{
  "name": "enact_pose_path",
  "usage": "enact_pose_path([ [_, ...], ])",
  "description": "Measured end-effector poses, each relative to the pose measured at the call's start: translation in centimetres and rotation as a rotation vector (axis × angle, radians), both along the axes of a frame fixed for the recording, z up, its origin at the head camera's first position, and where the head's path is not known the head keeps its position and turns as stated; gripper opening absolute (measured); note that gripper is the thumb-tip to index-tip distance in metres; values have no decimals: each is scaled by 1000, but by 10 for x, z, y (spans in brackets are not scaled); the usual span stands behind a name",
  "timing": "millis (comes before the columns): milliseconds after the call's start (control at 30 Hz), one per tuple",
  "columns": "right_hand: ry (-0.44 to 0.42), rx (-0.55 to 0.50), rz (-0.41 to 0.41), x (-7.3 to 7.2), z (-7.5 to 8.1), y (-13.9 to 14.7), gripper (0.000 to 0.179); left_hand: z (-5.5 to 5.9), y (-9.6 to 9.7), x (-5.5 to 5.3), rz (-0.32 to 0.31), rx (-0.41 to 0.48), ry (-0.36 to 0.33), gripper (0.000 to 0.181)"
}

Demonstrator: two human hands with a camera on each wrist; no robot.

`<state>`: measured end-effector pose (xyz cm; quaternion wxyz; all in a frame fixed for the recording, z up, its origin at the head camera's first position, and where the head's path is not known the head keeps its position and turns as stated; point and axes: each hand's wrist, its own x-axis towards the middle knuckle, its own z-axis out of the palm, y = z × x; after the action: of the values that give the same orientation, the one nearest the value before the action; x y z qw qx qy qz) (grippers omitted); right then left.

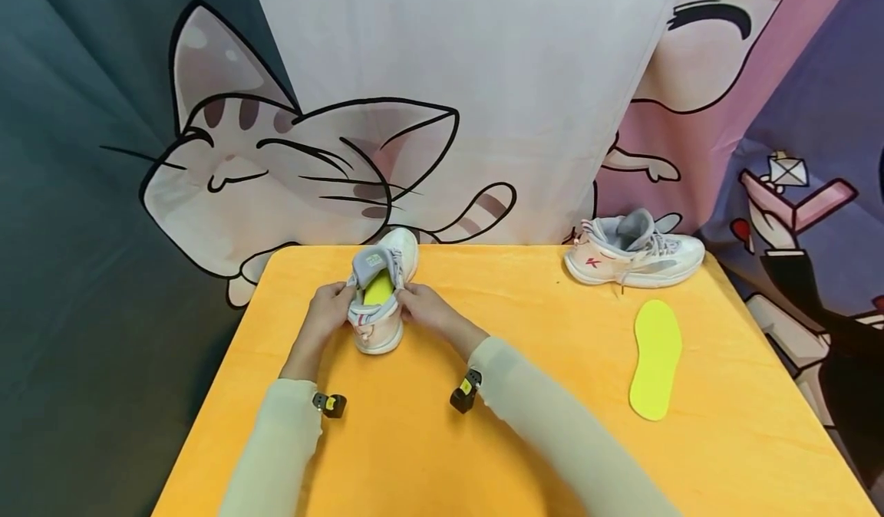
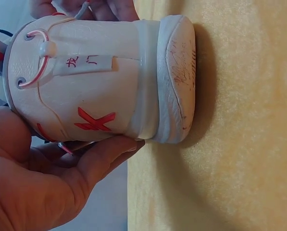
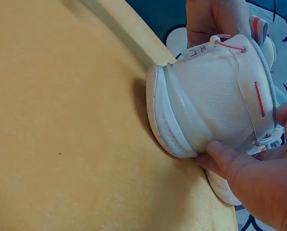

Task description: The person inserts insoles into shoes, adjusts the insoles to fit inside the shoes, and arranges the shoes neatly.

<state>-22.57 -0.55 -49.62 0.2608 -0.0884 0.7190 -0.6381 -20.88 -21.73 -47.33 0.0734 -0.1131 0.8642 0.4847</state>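
A white sneaker [image 1: 376,333] with a pale pink heel stands at the table's far edge, toe pointing away. Inside it a yellow-green insole [image 1: 378,290] shows through the opening. My left hand [image 1: 330,308] grips the collar on the left side, thumb near the rim and fingers along the outer wall. On the opposite side my right hand [image 1: 430,307] holds the collar the same way. In the left wrist view the heel [image 2: 95,86] shows a red logo and a small tag with red characters. Fingers [image 3: 230,161] press the shoe's side low down in the right wrist view.
A second white sneaker [image 1: 635,250] lies at the back right, toe to the right. In front of it a loose yellow-green insole [image 1: 656,360] rests flat on the yellow table [image 1: 525,325]. A printed cat curtain [image 1: 476,57] hangs right behind the table's far edge.
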Motion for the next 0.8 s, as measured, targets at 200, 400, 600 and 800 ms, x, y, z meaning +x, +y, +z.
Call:
enact_pose_path([
  [200, -18, -17, -22, 5, -3, -1, 49, -2, -1, 4, 5, 18, -21, 43],
  [400, 6, -5, -26, 5, -4, -1, 54, -2, 1, 3, 28, 29, -26, 46],
  [600, -35, -35, -19, 4, 2, 2, 58, 0, 1, 1, 22, 35, -13, 52],
  [800, 31, 26, -22, 10, 10, 20, 54, 9, -3, 6, -16, -52, -25, 65],
])
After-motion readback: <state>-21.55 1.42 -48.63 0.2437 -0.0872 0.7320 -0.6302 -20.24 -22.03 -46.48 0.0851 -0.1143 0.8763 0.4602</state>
